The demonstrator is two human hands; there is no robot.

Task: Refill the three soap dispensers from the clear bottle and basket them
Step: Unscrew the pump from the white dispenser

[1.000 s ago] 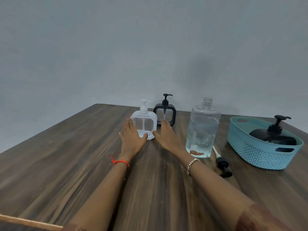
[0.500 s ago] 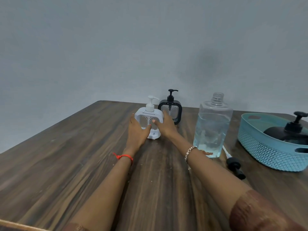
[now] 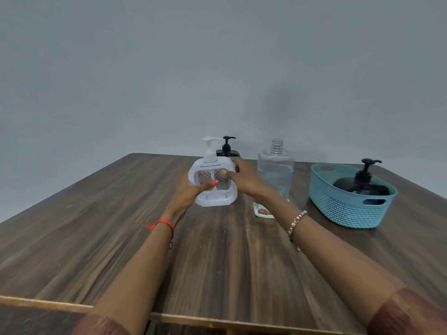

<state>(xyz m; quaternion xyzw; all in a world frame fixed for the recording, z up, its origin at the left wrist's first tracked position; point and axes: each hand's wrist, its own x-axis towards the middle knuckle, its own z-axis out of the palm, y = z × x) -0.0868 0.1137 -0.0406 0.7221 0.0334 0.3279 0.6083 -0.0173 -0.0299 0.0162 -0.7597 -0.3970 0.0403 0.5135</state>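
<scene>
White dispenser (image 3: 215, 200): seen from the head camera, it sits upright between both hands over the middle of the table, with its pump on top. Whether its base touches the wood cannot be told.
Left hand (image 3: 187, 193): it grips the dispenser from the left, with the red-nailed thumb laid across the clear front window and the fingers hidden behind.
Right hand (image 3: 244, 181): it grips the same dispenser from the right, thumb on the front and fingers curled round the far side.
Square black dispenser (image 3: 227, 147): it stands at the table's far edge, just behind the white one and mostly hidden by it.
Clear bottle (image 3: 275, 172): upright with an uncapped neck, it is partly full of clear liquid and stands between the hands and the basket. The right forearm crosses its lower part.
Basket (image 3: 348, 211): teal and woven in look, it stands on the right side of the table.
Round black dispenser (image 3: 360, 184): it sits inside the basket with its pump sticking up.
Table (image 3: 96, 213): dark wood grain with a pale near edge.
Wrists: there is a red thread (image 3: 164, 224) on the left and a beaded bracelet (image 3: 296, 222) on the right.
</scene>
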